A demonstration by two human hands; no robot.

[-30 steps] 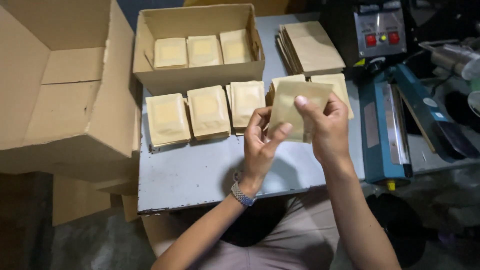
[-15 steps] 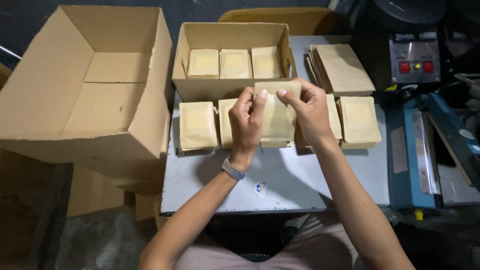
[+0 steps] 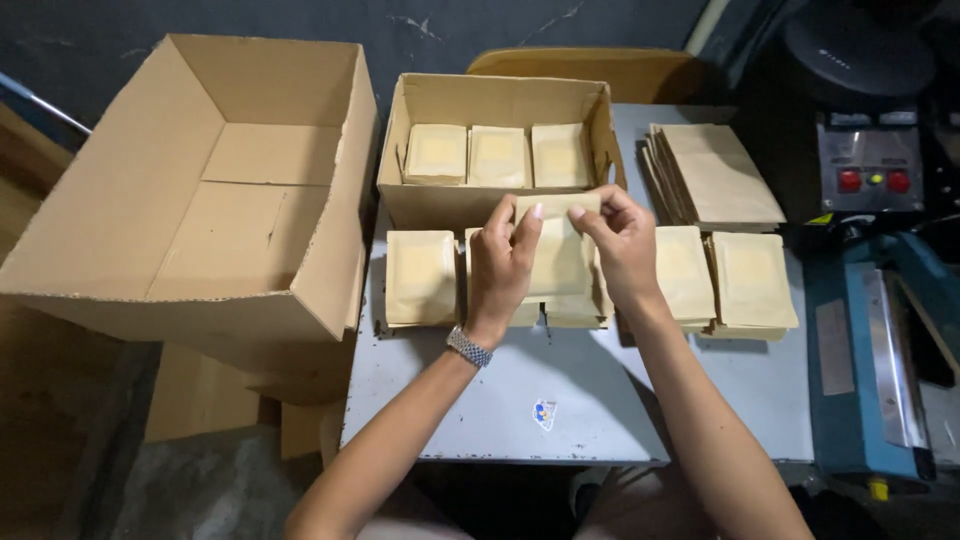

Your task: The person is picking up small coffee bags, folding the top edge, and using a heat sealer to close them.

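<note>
Left hand [image 3: 503, 262] and right hand [image 3: 622, 245] both pinch the top edge of one kraft pouch [image 3: 556, 262], held upright above the table's [image 3: 600, 400] far-edge pouch row [image 3: 421, 277]. Pouch apparently flat; hands block much of it. Small box [image 3: 497, 101] just beyond.

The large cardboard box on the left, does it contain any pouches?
No, the large cardboard box shows only its bare bottom flaps, while the pouches sit in the smaller box beside it.

A grey metal table [image 3: 600, 400] stands before a dark scuffed wall [image 3: 400, 25]. Left of the table, flat cardboard scraps [image 3: 200, 395] lie on a dim grey floor [image 3: 190, 490].
</note>
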